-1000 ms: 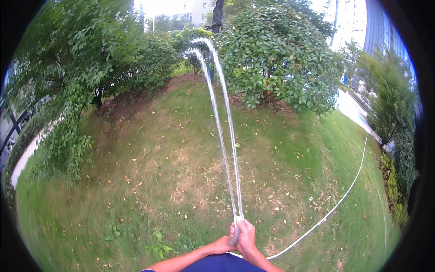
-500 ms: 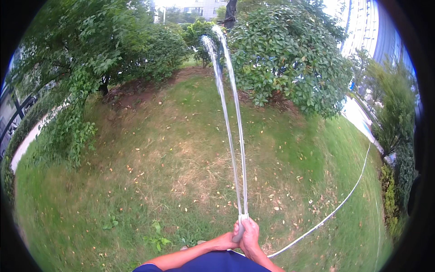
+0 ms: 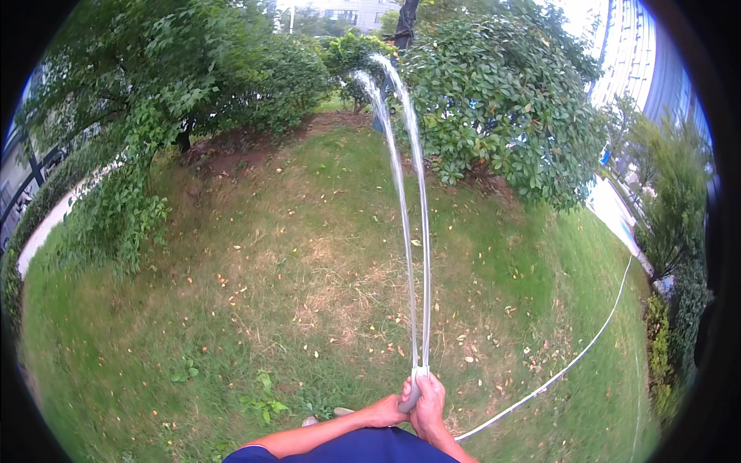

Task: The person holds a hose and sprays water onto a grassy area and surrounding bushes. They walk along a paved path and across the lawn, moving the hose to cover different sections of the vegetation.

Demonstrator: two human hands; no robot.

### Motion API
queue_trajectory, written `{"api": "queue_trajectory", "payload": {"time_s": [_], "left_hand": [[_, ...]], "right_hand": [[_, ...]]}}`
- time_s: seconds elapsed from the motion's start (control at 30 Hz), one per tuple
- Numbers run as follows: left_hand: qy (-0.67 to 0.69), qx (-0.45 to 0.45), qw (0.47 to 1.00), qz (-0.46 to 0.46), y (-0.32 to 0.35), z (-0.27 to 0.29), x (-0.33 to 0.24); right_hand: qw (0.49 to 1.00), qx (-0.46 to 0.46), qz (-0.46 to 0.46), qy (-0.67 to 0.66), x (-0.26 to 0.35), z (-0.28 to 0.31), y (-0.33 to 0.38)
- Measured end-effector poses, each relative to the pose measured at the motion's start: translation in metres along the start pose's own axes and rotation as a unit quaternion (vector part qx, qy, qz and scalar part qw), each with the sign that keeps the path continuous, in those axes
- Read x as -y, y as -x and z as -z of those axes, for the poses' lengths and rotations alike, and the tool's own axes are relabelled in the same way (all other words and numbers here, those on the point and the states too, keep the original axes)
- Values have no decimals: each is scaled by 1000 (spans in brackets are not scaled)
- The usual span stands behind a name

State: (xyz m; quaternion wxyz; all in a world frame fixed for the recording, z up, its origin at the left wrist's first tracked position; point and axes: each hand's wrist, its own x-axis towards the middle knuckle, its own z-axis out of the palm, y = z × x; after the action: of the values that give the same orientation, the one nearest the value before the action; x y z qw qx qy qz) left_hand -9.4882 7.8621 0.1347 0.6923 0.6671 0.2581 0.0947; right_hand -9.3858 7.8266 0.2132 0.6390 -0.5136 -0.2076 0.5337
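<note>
A pale grey hose end (image 3: pixel 411 396) is held low in front of my body, pointing away from me. My right hand (image 3: pixel 431 405) is closed around it, thumb up by the mouth. Lower down, my left hand (image 3: pixel 384 411) is closed at the hose, its fingers partly hidden. From the mouth, two jets of water (image 3: pixel 425 301) shoot forward side by side and arch toward the bushes. Past my right forearm, the white hose (image 3: pixel 557 379) trails over the grass in a long curve to the far right.
Grass with fallen leaves and dry straw (image 3: pixel 332 293) rises ahead. A leafy tree (image 3: pixel 147 92) stands at the left, a large broad-leaved bush (image 3: pixel 502 100) at the right, a dark trunk (image 3: pixel 405 23) behind. Paved paths (image 3: pixel 614 204) run along both sides; tall buildings (image 3: pixel 621 50) rise beyond.
The whole view has shifted slightly, so hands, jets and trees sit a little further right. Both hands keep their hold on the hose, and the water still flows in two jets.
</note>
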Motion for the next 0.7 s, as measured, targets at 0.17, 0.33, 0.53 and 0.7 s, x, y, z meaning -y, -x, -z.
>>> {"api": "queue_trajectory", "payload": {"time_s": [0.17, 0.33, 0.53, 0.7], "left_hand": [[70, 35, 996, -32, -3, 5, 17], [353, 45, 930, -92, -1, 11, 39], [404, -56, 913, -8, 40, 21, -18], [350, -141, 926, 8, 54, 13, 7]], "right_hand": [[999, 7, 33, 14, -4, -4, 0], [1000, 14, 25, -5, -11, -9, -3], [1000, 7, 0, -22, -39, -23, -6], [999, 42, -33, -2, -53, -31, 1]]}}
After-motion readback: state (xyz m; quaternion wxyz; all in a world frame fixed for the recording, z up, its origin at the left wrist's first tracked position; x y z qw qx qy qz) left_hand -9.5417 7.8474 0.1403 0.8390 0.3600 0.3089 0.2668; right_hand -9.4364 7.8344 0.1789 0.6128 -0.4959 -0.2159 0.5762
